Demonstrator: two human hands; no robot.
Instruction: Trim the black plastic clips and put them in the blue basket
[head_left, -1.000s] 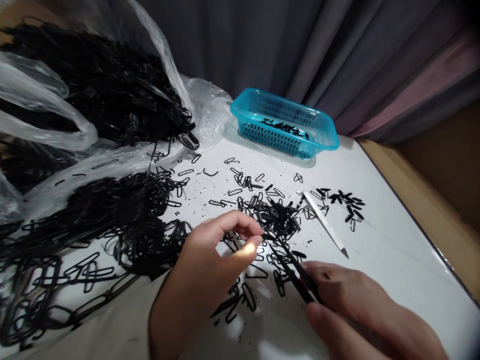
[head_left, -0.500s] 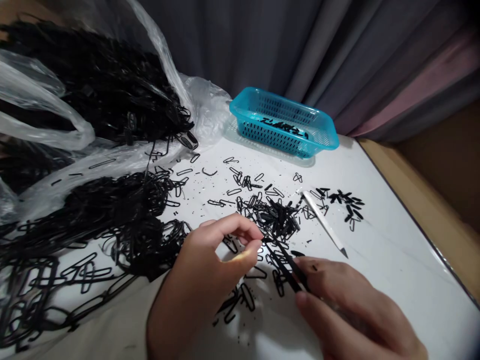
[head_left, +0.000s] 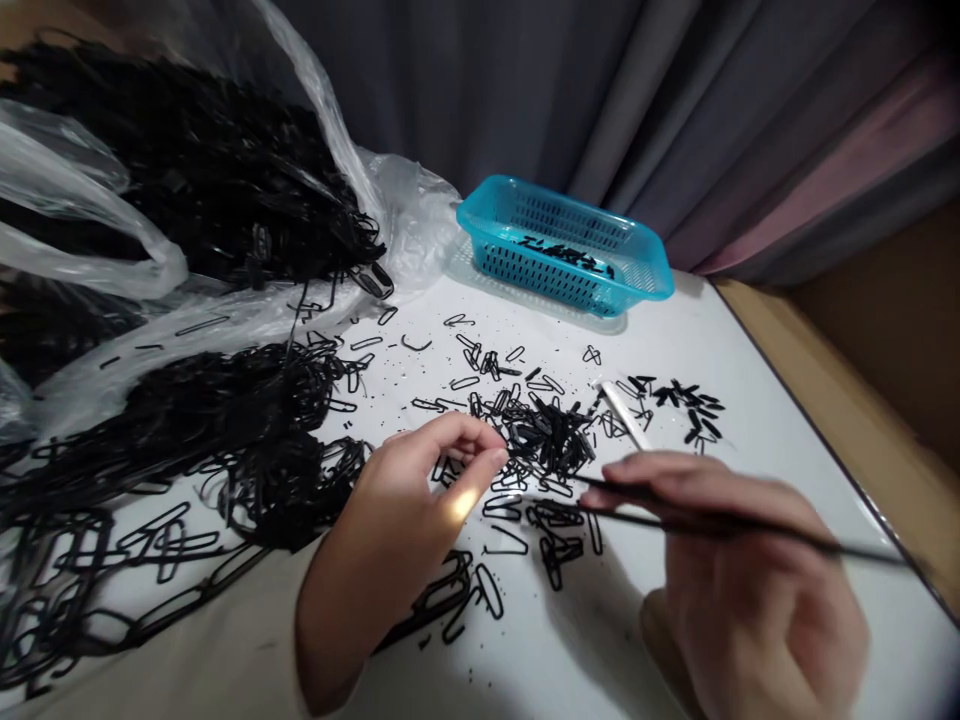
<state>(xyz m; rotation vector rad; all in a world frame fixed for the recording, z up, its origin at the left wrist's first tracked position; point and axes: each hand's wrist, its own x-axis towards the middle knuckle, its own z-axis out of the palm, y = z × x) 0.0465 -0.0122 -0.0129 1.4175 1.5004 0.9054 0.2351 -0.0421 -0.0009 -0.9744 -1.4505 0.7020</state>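
Observation:
My left hand (head_left: 405,510) hangs over the table with thumb and index fingertip brought together beside a heap of small black pieces (head_left: 555,435). Whatever that pinch holds, if anything, is too small to make out. In my right hand (head_left: 757,560) lies a pair of black tweezers (head_left: 637,518), tips pointing left and apart, just in front of the heap. Loose black elongated rings (head_left: 555,560) are scattered below the tweezer tips.
A blue perforated basket (head_left: 562,265) holding a few black pieces stands at the back. A clear plastic bag (head_left: 427,215) stuffed with black strips (head_left: 172,160) fills the left. A white pen-like tool (head_left: 622,412) lies partly behind my right hand. More black pieces (head_left: 690,400) lie right.
My right hand has turned and lifted, swinging the tweezers from a slant to nearly level, away from my left fingertips. My left hand has shifted slightly left and up.

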